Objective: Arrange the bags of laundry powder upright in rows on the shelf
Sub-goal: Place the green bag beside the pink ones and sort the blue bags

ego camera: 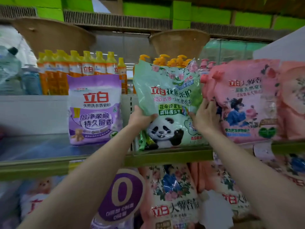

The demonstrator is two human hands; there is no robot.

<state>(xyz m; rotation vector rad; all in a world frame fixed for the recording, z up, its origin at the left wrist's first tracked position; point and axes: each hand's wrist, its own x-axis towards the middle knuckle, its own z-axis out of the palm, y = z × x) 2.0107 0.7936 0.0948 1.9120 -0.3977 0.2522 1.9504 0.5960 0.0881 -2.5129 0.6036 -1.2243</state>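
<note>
A green bag of laundry powder with a panda on it [168,103] stands upright on the shelf [165,157], its top leaning slightly left. My left hand [140,117] grips its left edge, thumb on the front. My right hand [203,115] holds its right edge, fingers reaching between it and the pink bag [244,100] standing close on the right. A purple bag [94,109] stands upright to the left, apart from the green one. More green packaging shows behind the panda bag's lower left corner.
Orange bottles with yellow caps [74,70] and pump bottles [165,60] line the shelf behind the bags. Bare shelf surface [36,146] lies left of the purple bag. Floral bags [173,195] and a purple round sign [120,195] sit on the lower shelf.
</note>
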